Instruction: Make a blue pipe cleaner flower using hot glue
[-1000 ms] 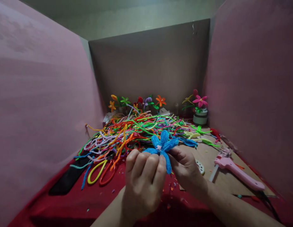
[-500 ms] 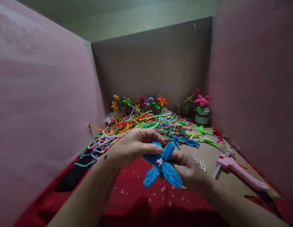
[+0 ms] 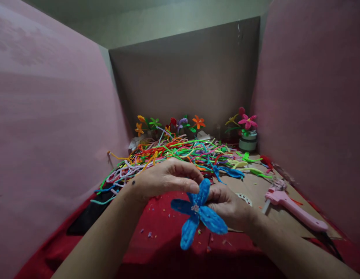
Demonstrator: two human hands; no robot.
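A blue pipe-cleaner flower [image 3: 195,209] with long petals and a small cluster of pale beads at its centre faces me, tilted, above the red cloth. My right hand [image 3: 230,205] grips it from behind on the right, fingers closed; the part inside that grip is hidden. From the upper left, my left hand [image 3: 174,180] curls over the flower, its thumb and fingertips closed at the upper petals. Just beyond my right hand, blue pipe-cleaner leaves [image 3: 234,173] lie at the edge of the pile.
A heap of colourful pipe cleaners [image 3: 174,151] spreads across the back. On cardboard [image 3: 255,186] at right lies a pink glue gun [image 3: 294,209]. A dark flat object [image 3: 84,217] lies left. Finished flowers [image 3: 199,122] and a green jar [image 3: 247,143] stand behind. Pink walls flank both sides.
The blue flower has turned and tipped slightly downward, its lower petals now nearer me. My left thumb has shifted along the upper petals; my right hand keeps its grip.
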